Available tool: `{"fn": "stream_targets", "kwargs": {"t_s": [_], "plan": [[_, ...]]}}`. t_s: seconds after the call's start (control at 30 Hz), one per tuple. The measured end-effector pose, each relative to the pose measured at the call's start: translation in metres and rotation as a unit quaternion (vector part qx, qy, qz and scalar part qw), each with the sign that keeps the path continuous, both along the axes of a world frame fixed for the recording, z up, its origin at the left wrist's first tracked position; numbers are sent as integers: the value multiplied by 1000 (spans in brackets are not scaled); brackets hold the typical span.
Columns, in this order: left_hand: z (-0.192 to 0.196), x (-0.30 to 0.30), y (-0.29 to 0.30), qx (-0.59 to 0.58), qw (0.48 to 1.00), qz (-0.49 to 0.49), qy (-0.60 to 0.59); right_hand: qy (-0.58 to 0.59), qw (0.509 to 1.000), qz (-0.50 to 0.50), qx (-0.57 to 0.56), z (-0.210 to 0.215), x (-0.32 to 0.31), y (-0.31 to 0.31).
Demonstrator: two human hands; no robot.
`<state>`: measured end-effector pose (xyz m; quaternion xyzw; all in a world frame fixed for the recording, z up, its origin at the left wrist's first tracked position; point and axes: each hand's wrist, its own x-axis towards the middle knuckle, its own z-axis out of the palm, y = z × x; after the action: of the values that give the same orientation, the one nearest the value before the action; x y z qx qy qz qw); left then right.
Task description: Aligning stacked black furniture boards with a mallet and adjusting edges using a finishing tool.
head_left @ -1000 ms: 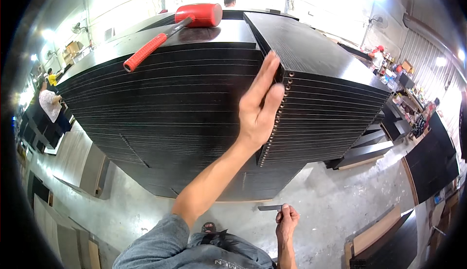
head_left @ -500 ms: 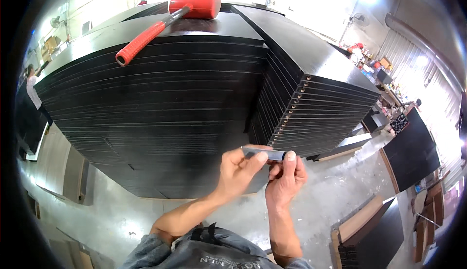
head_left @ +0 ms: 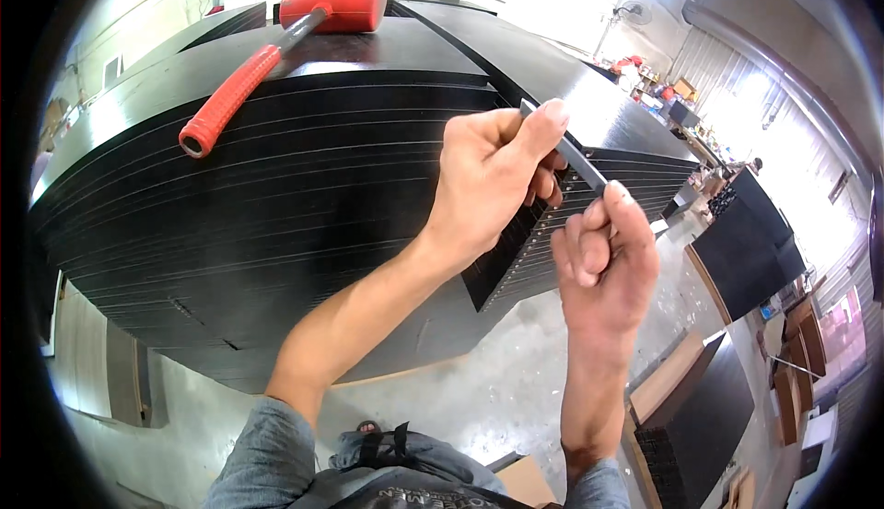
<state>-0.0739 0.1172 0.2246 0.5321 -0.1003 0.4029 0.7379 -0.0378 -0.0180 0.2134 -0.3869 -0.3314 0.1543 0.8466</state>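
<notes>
Between my hands is a slim, flat grey strip [head_left: 582, 161] with a dark lower end, slanting down to the right; its exact kind I cannot make out. My left hand [head_left: 488, 168] pinches its upper part between thumb and fingers. My right hand [head_left: 608, 256] grips the lower end with thumb and forefinger, the other fingers curled in. A small pale tip [head_left: 658, 226] shows beside the right hand. Both hands are in front of a tall stack of black panels [head_left: 276, 196] and a narrower black stack [head_left: 635, 173] with holes along its corner edge.
A red mallet [head_left: 333, 7] lies on top of the wide stack, its handle jutting over the near edge. More black panels [head_left: 700, 417] stand on the floor [head_left: 516, 371] at lower right, and another dark board [head_left: 750, 242] leans farther back. Wall fans [head_left: 635, 13] are behind.
Both hands have risen toward the stack tops, carrying the grey strip, which has turned from nearly level to a steep slant. The view has shifted, so the mallet appears farther left.
</notes>
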Motion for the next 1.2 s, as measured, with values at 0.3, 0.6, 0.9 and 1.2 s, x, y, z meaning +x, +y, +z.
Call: {"fn": "stream_targets", "kwargs": {"t_s": [0.3, 0.6, 0.9, 1.2], "plan": [[-9, 12, 7, -1, 1000, 4, 10, 65, 998, 11, 21, -6, 9, 8], [-24, 9, 2, -3, 998, 46, 46, 85, 996, -27, -11, -23, 7, 7], [-21, 4, -4, 1, 999, 44, 22, 50, 998, -34, -4, -22, -1, 2], [-77, 4, -2, -33, 997, 27, 66, 124, 989, -54, -59, -73, -11, 2]]}}
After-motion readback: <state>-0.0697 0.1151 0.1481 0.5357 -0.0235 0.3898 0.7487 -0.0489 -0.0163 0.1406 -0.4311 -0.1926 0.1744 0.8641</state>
